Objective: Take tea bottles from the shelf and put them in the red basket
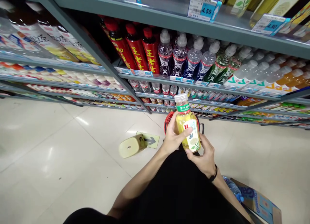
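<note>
A clear bottle of yellow tea [183, 120] with a white cap, a green neck band and a white leaf-patterned label is held in front of my body, its cap tilted away from me. My left hand [173, 136] grips its left side, thumb across the label. My right hand [202, 154] wraps the lower right of the bottle near its base, a dark band on the wrist. Both hands are closed on it. Behind and below the bottle a red basket [168, 120] with a dark handle is partly hidden.
Ahead runs a drinks shelf [155, 76] with red bottles [132, 48], sports-capped bottles [179, 56] and price tags [203, 9]. On the floor at left stand a pale yellow stool [130, 147] and an arrow sticker [153, 140]. A cardboard box [263, 201] and water bottle [232, 187] lie at lower right.
</note>
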{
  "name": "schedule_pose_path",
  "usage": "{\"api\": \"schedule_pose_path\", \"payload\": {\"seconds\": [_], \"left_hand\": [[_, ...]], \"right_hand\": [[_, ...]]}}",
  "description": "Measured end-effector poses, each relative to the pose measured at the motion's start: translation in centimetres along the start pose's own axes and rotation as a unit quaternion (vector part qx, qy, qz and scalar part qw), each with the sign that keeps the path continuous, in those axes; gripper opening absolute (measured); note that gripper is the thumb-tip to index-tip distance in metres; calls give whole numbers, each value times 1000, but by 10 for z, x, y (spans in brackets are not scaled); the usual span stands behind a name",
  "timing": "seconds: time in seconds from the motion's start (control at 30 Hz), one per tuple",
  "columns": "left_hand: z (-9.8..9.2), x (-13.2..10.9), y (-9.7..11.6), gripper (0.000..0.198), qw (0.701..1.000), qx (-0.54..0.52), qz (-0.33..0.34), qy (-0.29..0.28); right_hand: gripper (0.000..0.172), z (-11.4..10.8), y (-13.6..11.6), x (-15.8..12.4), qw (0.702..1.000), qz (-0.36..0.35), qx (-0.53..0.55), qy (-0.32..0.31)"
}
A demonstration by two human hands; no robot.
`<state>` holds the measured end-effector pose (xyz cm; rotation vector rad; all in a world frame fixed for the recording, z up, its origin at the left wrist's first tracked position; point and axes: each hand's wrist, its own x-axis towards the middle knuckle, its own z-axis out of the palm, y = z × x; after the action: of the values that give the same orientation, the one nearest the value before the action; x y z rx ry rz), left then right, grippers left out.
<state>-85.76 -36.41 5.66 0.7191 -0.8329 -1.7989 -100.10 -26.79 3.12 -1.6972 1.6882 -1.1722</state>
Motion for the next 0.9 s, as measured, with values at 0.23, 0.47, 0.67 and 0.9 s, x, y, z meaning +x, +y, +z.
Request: {"api": "schedule_pose_path", "payload": {"seconds": [0.23, 0.47, 0.67, 0.9], "left_hand": [[-19, -1, -3, 60, 998, -6, 56, -19], [-24, 2, 1, 64, 994, -77, 42, -70], [-24, -1, 2, 84, 996, 38, 65, -44], [-26, 5, -6, 105, 979, 141, 149, -12]], "right_hand": [[76, 1, -2, -6, 979, 26, 200, 10], [72, 11, -26, -4, 885, 144, 440, -43], [56, 17, -30, 9, 753, 247, 599, -111], [68, 14, -9, 12, 911, 206, 358, -8]]}}
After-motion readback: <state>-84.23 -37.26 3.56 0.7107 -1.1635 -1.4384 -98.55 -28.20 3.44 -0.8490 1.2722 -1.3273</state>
